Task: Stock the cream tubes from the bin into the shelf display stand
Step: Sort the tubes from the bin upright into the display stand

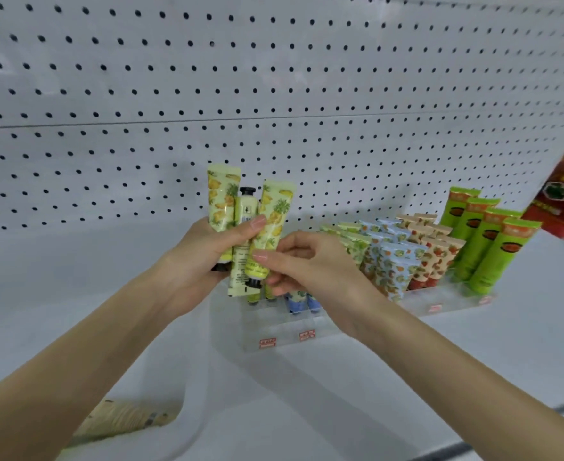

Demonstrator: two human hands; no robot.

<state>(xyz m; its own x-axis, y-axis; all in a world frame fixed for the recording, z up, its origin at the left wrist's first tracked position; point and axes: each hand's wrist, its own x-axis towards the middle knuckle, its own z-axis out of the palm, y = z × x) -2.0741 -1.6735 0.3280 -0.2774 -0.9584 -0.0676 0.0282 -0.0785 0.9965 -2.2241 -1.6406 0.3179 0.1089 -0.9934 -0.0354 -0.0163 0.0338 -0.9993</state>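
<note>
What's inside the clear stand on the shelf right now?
Rows of pale green tubes, blue tubes, peach tubes and tall green tubes. The left hand, right hand and the pineapple tubes they hold cover the left part of the stand, so its fill there can't be seen.

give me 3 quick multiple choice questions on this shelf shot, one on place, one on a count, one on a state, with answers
1. Where do the tall green tubes stand among the stocked rows?
A. leftmost
B. middle
C. rightmost

2. How many pineapple-print tubes does the left hand hold?
A. one
B. three
C. six

3. What is the right hand doing?
A. pinching the lower end of a held tube
B. lying flat on the shelf
C. hanging idle

Answers:
1 C, no stocked row stands further right.
2 B, two crimped ends and one black cap stick up above the fingers.
3 A, its thumb and fingers close on the nearest tube's lower end.
</note>
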